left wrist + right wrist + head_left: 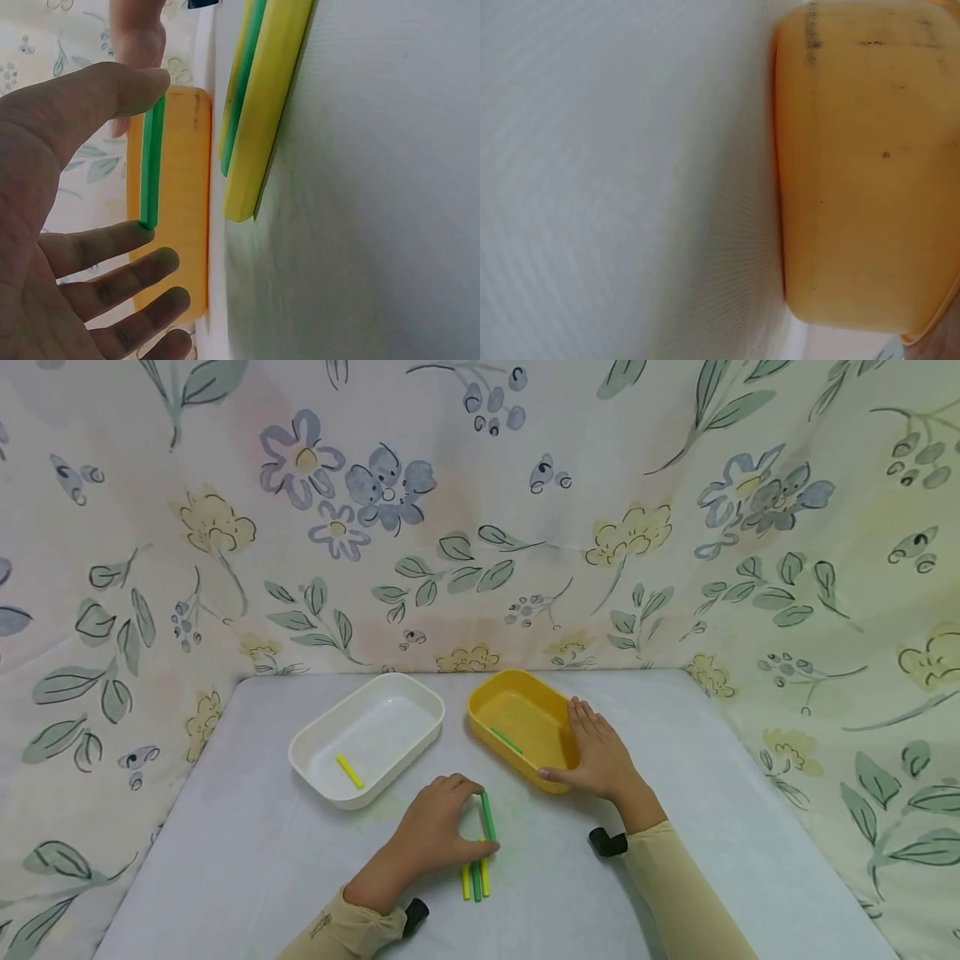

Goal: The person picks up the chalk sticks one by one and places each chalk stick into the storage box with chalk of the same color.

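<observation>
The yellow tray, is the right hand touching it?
Touching. The head view shows the right hand resting on the yellow tray's near rim, thumb against its wall.

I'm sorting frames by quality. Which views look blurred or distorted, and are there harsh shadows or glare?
Head view: sharp, evenly lit, soft shadows only, cloth backdrop bowed by the wide lens. Left wrist view: the left hand and green stick are soft, close up. Right wrist view: the yellow tray looks soft, the table shows faint ripple. No glare.

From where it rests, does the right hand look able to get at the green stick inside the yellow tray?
Probably yes: the right hand rests on the yellow tray, which is open-topped, and nothing covers the green stick.
</observation>
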The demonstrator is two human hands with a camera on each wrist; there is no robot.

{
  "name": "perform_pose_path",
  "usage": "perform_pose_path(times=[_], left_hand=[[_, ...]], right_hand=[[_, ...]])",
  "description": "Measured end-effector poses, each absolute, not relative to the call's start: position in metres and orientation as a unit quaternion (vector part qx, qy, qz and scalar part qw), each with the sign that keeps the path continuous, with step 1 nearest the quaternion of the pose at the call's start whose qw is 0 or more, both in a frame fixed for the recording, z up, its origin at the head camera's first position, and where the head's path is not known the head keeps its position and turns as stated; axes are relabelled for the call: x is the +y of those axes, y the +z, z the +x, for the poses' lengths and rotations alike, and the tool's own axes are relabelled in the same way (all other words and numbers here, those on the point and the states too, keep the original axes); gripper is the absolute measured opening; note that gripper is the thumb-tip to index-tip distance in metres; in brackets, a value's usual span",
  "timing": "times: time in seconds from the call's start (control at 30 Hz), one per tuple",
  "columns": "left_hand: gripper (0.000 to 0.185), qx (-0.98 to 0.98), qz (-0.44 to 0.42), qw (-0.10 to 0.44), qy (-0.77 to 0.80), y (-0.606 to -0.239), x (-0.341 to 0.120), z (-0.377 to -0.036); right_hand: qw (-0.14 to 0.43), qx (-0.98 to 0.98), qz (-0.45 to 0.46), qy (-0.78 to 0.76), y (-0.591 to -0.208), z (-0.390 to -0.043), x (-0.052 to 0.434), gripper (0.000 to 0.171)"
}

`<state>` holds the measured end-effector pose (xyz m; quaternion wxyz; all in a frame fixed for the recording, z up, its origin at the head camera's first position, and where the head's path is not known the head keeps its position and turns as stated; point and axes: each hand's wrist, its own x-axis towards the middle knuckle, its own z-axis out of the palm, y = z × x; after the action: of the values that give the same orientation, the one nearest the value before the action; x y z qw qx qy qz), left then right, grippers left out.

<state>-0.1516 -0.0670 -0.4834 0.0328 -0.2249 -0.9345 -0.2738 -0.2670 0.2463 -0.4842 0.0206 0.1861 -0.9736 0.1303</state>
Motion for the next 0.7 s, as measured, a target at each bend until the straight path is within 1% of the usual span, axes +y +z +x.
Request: perform_pose_path(times=[0.47, 0.7], left_hand=[[0.075, -0.936, -0.214, 0.029, -0.278, -0.482, -0.064, -0.166], [0.074, -0.934, -0.211, 0.028, -0.288, -0.481, -0.063, -0.171]], right_hand=[[0.011, -0.975, 0.181, 0.13, -0.484, -0.267, 0.246, 0.138], [0.015, -0.975, 0.184, 0.127, -0.484, -0.267, 0.246, 0.138]])
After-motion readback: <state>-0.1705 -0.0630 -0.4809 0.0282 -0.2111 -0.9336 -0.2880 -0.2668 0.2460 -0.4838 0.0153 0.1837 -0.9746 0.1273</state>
